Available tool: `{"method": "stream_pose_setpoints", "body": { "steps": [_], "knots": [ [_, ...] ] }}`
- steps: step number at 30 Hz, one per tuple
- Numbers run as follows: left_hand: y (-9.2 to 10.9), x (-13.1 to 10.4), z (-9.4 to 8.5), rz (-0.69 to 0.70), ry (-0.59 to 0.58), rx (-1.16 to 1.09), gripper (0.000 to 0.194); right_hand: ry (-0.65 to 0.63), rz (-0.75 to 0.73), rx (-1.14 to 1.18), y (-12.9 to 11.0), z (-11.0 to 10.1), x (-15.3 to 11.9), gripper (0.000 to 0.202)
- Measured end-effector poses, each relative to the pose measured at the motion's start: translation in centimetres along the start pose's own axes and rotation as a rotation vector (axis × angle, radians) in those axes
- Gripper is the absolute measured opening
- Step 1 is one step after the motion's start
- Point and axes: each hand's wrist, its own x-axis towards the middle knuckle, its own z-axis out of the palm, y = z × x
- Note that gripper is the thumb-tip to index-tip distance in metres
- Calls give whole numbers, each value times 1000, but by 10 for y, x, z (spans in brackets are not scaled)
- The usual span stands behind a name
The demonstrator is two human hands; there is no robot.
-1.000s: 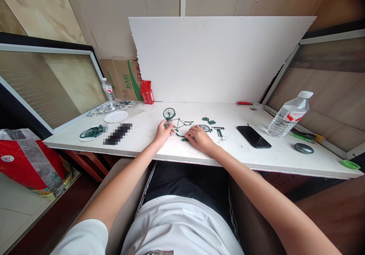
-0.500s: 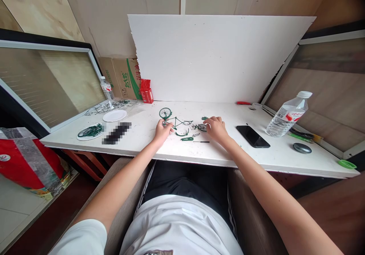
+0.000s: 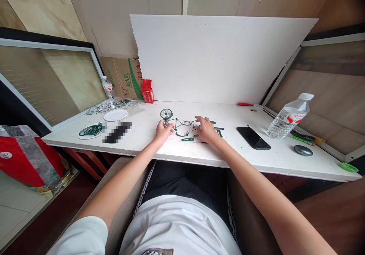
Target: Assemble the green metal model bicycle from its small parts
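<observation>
A small green model bicycle wheel with its fork stands just above my left hand, whose thumb and fingers pinch the part below it. To the right of those fingers lies the thin green bicycle frame. My right hand hovers low over small loose parts, thumb and fingers apart, and partly covers them. A curved green mudguard piece and a flat green piece rest between the hands. Dark and green bits show beyond my right wrist.
A black phone, a mouse-like grey object and a water bottle stand to the right. On the left are a white plate, a plate of green parts and a red box. A white board leans behind.
My right hand has moved left over the small parts, now hiding the second wheel and uncovering dark parts to its right. My left hand keeps its pinch.
</observation>
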Motion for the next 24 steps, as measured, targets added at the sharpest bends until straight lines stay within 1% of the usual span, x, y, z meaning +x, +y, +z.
{"method": "stream_pose_setpoints", "body": {
  "steps": [3,6,8,10,13,20,22,24],
  "knots": [
    [2,-1,0,-15,7,-3,30,-24,34,0,7,8,25,48],
    [5,-2,0,-25,3,2,31,-99,90,15,14,18,52,50],
    [5,-2,0,-24,-7,3,33,-100,135,23,20,23,66,51],
    [5,-2,0,-21,-9,-3,34,-91,142,26,26,27,75,41],
    [3,-1,1,-22,-3,-6,33,-80,133,25,33,30,77,31],
    [0,0,1,-12,2,3,31,9,128,76,34,32,72,34],
    [3,2,-2,-15,15,14,30,54,139,126,32,31,71,31],
    [8,5,-9,-29,1,27,28,106,148,184,29,29,66,30]
  ]
}}
